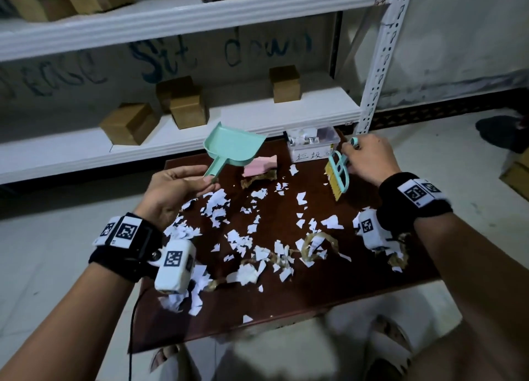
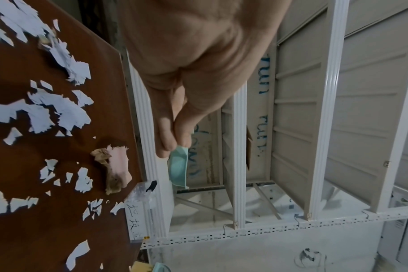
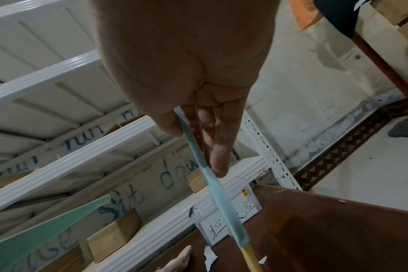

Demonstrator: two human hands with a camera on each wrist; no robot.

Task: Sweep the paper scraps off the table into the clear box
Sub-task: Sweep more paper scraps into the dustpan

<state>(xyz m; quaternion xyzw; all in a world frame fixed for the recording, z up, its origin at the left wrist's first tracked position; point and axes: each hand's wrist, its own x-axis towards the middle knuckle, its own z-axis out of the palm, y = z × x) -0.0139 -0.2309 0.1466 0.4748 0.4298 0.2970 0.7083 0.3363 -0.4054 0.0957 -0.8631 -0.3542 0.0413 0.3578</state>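
White paper scraps (image 1: 246,237) lie scattered over the dark brown table (image 1: 286,309), mixed with curls of brown tape (image 1: 315,240). My left hand (image 1: 183,186) pinches the handle of a mint green dustpan (image 1: 229,148) and holds it tilted up above the table's far left. My right hand (image 1: 366,157) grips a mint brush (image 1: 337,174) with yellow bristles that hang down over the table's far right. The clear box (image 1: 312,144) with a handwritten label stands at the table's far edge, just left of the right hand. In the right wrist view fingers (image 3: 219,147) and thumb clamp the brush handle (image 3: 212,180).
A pink sheet (image 1: 260,166) with crumpled brown tape lies beside the dustpan. White metal shelving (image 1: 200,131) with cardboard boxes (image 1: 128,124) stands right behind the table. A person's dark shoe (image 1: 503,131) is on the floor at far right. My legs are below the table's near edge.
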